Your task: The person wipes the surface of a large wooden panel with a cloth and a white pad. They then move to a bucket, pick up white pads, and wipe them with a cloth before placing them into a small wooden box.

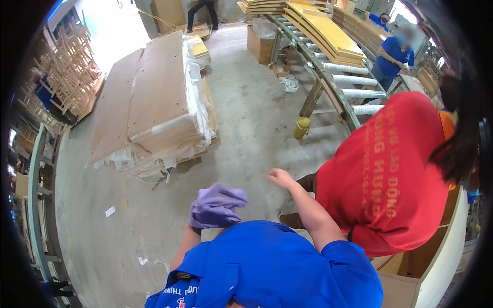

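A crumpled purple cloth (218, 205) is bunched over my left hand and hides its fingers. Below it, only my left wrist (191, 238) and forearm show. My right hand (281, 178) is held out in front of me over the floor, its fingers loosely curled in, with no object visible in it. It is near the legs of a co-worker in a red shirt (382, 174), who bends over at my right. Neither of my hands touches the stacked panels.
A stack of wooden panels (159, 82) with white wrapping stands ahead left. A roller conveyor (354, 80) carries yellowish boards (323, 31) at the upper right. A yellow-green jug (302, 127) stands by its leg. A wooden cabinet (441, 256) is at right. Other people are farther off.
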The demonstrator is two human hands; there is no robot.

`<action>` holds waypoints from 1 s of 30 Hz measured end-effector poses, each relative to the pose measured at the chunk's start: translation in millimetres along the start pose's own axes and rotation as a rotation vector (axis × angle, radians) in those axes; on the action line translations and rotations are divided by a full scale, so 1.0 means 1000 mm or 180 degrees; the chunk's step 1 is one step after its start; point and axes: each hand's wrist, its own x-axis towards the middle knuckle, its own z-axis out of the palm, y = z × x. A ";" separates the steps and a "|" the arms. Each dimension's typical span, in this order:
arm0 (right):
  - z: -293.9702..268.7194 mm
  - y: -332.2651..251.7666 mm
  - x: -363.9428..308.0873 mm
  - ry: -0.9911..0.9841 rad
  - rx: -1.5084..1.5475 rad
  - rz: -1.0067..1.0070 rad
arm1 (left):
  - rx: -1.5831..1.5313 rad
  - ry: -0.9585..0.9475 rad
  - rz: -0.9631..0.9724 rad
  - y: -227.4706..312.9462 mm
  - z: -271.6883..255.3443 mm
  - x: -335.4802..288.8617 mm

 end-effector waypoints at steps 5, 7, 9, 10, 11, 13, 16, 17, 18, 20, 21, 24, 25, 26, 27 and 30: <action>0.017 0.118 -0.075 -0.0150 -0.0576 0.2055 | 0.0512 0.0298 0.0390 -0.089 -0.061 0.045; 0.041 0.126 -0.101 -0.0806 -0.0803 0.2869 | 0.0430 -0.0039 0.0067 -0.096 -0.060 0.082; 0.068 0.121 -0.119 -0.0952 0.0237 0.3416 | -0.0230 -0.0403 -0.0161 -0.114 -0.053 0.110; 0.077 0.110 -0.112 -0.0950 0.0425 0.3372 | -0.1372 -0.0277 -0.0483 -0.117 -0.050 0.127; 0.086 0.099 -0.098 -0.0954 0.0601 0.3312 | -0.2513 -0.0047 -0.0759 -0.120 -0.049 0.144; 0.088 0.088 -0.072 -0.1020 0.0786 0.3312 | -0.1622 -0.0237 0.0082 -0.125 -0.051 0.187; 0.070 0.088 -0.013 -0.0523 0.1386 0.2985 | -0.0816 -0.0240 0.1314 -0.149 -0.054 0.239; 0.053 0.095 0.007 -0.0386 0.1431 0.2923 | -0.0675 -0.0217 0.1274 -0.146 -0.051 0.254; 0.029 0.106 0.030 -0.0265 0.1477 0.2851 | -0.0514 -0.0184 0.1238 -0.144 -0.049 0.272; -0.024 0.128 0.076 0.0028 0.1687 0.2708 | 0.0084 -0.0353 0.1284 -0.141 -0.052 0.311; -0.062 0.140 0.102 0.0223 0.1845 0.2623 | 0.0514 -0.0530 0.1384 -0.136 -0.058 0.336; -0.216 0.158 0.193 0.0799 0.1118 0.2205 | 0.0741 -0.0817 0.0927 -0.147 -0.059 0.395; -0.275 0.160 0.218 0.1154 0.0790 0.2071 | 0.0063 -0.0660 0.0404 -0.163 -0.055 0.408; -0.341 0.160 0.240 0.1603 -0.0130 0.1859 | -0.1695 -0.0249 -0.0693 -0.201 -0.051 0.408; -0.441 0.161 0.214 0.2595 -0.1552 0.1594 | -0.2535 -0.0307 -0.0858 -0.201 -0.037 0.425; -0.580 0.117 0.234 0.3958 -0.2152 0.2265 | -0.2999 -0.0165 -0.1817 -0.226 -0.029 0.448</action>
